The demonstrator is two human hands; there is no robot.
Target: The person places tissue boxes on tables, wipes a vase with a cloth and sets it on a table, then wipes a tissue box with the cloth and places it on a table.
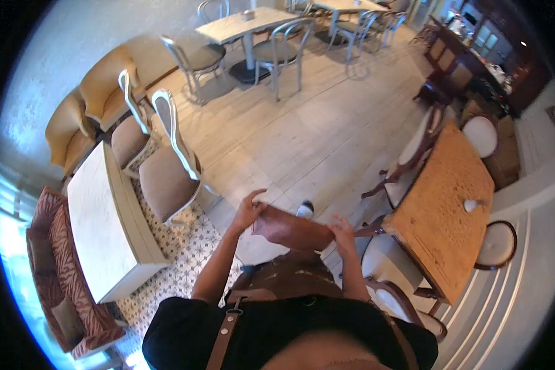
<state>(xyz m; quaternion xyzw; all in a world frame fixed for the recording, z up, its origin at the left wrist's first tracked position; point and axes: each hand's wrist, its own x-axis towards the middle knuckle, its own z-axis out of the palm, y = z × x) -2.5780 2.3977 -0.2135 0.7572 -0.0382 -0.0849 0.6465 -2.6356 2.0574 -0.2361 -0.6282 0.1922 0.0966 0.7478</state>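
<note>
A reddish-brown cloth [293, 229] is stretched between my two hands in front of my waist. My left hand [248, 211] pinches its left end, with a finger sticking out above. At the cloth's right end my right hand [341, 233] is closed on the edge, a little lower than the left. The brown apron [290, 274] I wear shows just below the cloth. Behind the cloth, the tip of a shoe [306, 208] is on the floor.
To my left stand a white table [102, 216], upholstered chairs [169, 179] and a patterned sofa [61, 277]. On my right is a wooden table [447, 203] with a small white object [470, 205] and chairs around it. Farther ahead are a light table [253, 23] and metal chairs [280, 52].
</note>
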